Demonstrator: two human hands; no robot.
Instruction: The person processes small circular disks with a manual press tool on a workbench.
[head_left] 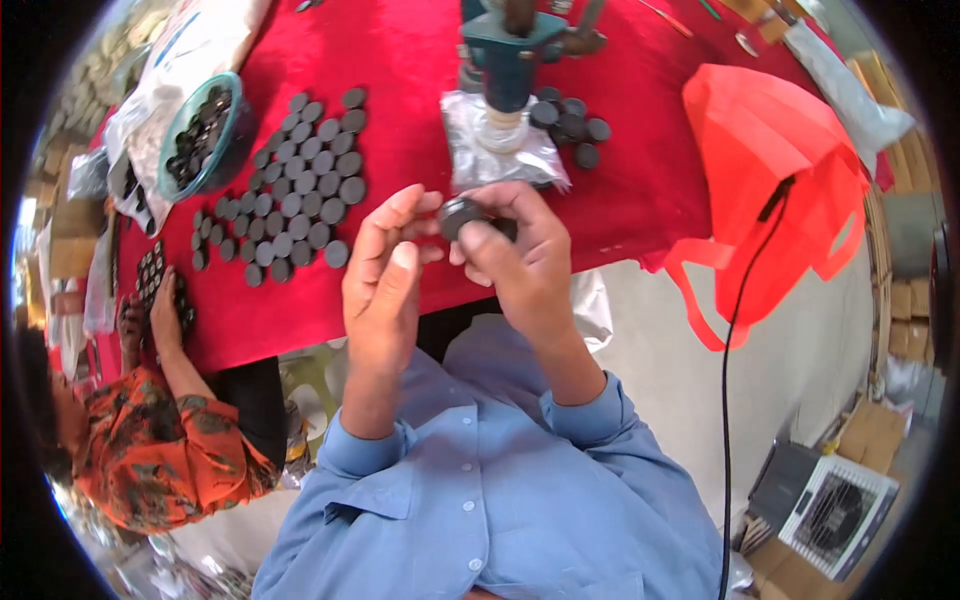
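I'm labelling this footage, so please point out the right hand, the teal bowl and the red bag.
Right hand (526,266): head view, thumb side.
Teal bowl (237,125): head view, wall.
Red bag (758,165): head view, broad panel.

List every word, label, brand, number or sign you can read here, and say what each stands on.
No text can be read in this view.
White sack: coloured marks, too blurred to read.
Black discs on the red cloth: no lettering made out.
Dark round piece in the right hand: none made out, blurred.
Red bag: none made out.
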